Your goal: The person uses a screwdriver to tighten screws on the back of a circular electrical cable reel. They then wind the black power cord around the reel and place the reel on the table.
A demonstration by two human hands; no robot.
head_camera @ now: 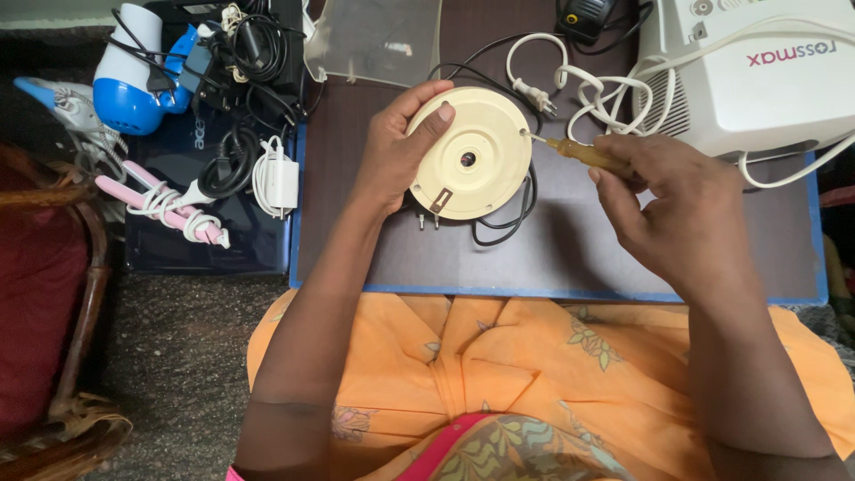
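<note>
A dark board with a blue edge (570, 258) was laid across the lap, and a white boxy machine (757, 71) was set at its far right corner. A round cream base (470, 153) with a black cord (503, 227) was held tilted above the board by the left hand (396, 147), closed around its rim. A yellow-handled screwdriver (583, 153) was gripped in the right hand (686, 209), its tip set against the base's right edge.
</note>
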